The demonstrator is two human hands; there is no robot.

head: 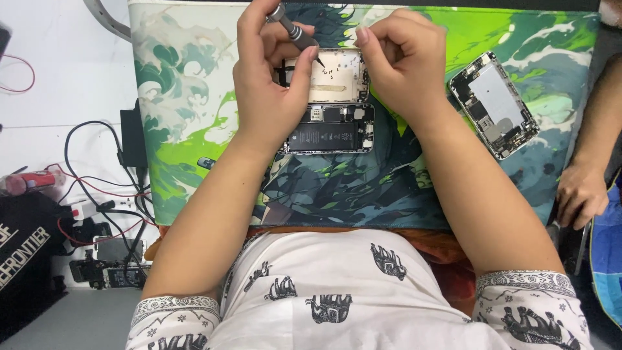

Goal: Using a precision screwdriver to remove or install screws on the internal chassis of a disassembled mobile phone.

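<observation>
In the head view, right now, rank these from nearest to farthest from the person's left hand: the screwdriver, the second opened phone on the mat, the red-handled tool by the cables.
1. The screwdriver: held in the left hand, over the opened phone.
2. The red-handled tool: far left, off the mat.
3. The second opened phone: far right on the mat, about as distant; too close to call.

Opened phone (330, 123): I see its left part hidden under my left hand (265, 91).
Screwdriver (295, 29): tip contact too small to tell.
Screws on the plate: blurred specks.
Co-worker's hand (581, 194): arm cut off at the right edge.
</observation>
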